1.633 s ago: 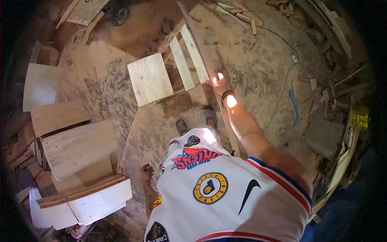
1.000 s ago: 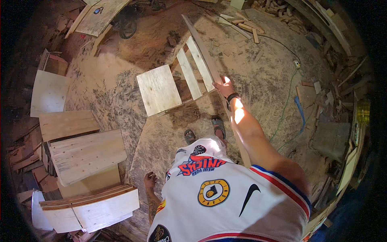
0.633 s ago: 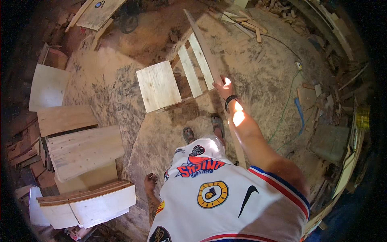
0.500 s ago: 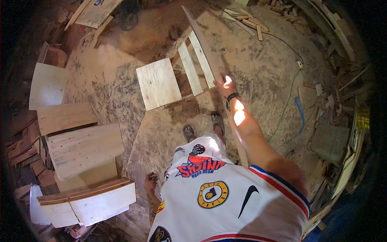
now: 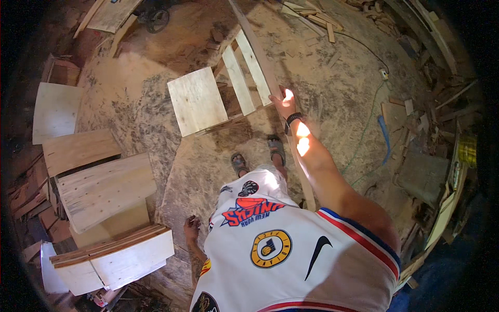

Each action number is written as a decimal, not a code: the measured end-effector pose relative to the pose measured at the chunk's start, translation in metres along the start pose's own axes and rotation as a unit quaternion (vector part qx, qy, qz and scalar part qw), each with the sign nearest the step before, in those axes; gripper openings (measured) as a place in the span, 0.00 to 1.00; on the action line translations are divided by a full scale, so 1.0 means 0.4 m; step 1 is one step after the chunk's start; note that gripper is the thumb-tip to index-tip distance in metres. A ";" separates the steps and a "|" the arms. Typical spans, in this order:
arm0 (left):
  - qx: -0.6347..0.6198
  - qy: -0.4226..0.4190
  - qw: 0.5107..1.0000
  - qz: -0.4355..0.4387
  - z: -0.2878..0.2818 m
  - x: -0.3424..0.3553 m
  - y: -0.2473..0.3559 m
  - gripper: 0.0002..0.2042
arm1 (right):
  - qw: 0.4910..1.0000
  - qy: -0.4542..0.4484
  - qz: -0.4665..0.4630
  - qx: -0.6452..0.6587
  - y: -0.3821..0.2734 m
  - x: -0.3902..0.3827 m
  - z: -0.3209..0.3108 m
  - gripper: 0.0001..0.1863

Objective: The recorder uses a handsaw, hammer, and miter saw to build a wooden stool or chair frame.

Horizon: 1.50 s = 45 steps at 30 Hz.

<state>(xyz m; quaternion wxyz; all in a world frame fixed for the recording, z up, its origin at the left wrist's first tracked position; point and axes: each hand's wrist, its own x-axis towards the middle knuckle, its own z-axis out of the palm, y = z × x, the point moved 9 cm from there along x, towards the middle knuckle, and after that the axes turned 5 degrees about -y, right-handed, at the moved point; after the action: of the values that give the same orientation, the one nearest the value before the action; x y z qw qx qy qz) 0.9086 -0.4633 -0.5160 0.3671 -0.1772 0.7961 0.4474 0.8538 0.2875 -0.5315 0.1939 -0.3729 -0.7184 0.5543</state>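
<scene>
A long, narrow wooden board (image 5: 254,44) runs from the far edge down past my right side. My right hand (image 5: 283,102) is closed around it, with a dark band on the wrist. Left of the board, a wooden frame carries a pale square plywood panel (image 5: 197,101) and two pale slats, one slat (image 5: 239,80) nearer the panel and another slat (image 5: 253,65) beside the board. My left hand (image 5: 192,226) hangs low at my side, fingers curled in shadow. Whatever it may hold is hidden.
Plywood panels (image 5: 106,187) and stacked boards (image 5: 114,260) stand on the left. Loose wood strips (image 5: 319,23) lie at the far right. A green cord (image 5: 368,132) and a blue strip (image 5: 383,136) cross the floor at right, near scrap wood. My sandalled feet (image 5: 277,147) stand close to the frame.
The view has shifted a little, so the floor, panels and frame appear slightly higher and farther left. My right hand keeps its grip on the board, and my left stays low.
</scene>
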 end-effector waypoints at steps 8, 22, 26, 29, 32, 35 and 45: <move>-0.052 -0.034 0.998 -0.006 0.002 0.022 -0.074 0.15 | 0.998 -0.040 0.039 0.029 -0.007 0.005 0.005 0.37; -0.073 -0.035 0.997 0.001 0.058 -0.017 -0.094 0.17 | 0.989 -0.106 0.106 0.015 -0.087 -0.002 0.007 0.38; -0.076 0.007 0.997 -0.015 0.075 -0.022 -0.097 0.16 | 0.986 -0.122 0.104 0.041 -0.040 0.016 0.021 0.39; -0.065 -0.003 0.998 -0.019 0.083 -0.018 -0.096 0.18 | 0.993 -0.086 0.082 -0.003 -0.024 0.023 -0.001 0.33; -0.137 -0.074 0.984 -0.091 0.100 0.037 -0.164 0.16 | 0.991 -0.079 0.108 -0.012 0.001 0.021 -0.014 0.35; -0.170 -0.134 0.974 -0.072 0.102 0.078 -0.212 0.16 | 0.997 -0.046 0.055 -0.019 -0.070 -0.001 -0.011 0.37; -0.005 -0.099 0.994 -0.050 0.036 0.103 0.036 0.18 | 0.996 -0.046 0.080 0.012 -0.003 0.001 0.020 0.46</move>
<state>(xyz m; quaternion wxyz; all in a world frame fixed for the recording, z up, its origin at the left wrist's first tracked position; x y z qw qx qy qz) 0.8785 -0.4415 -0.5431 0.4652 -0.1738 0.7436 0.4477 0.8478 0.2826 -0.5330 0.1201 -0.4009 -0.6873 0.5937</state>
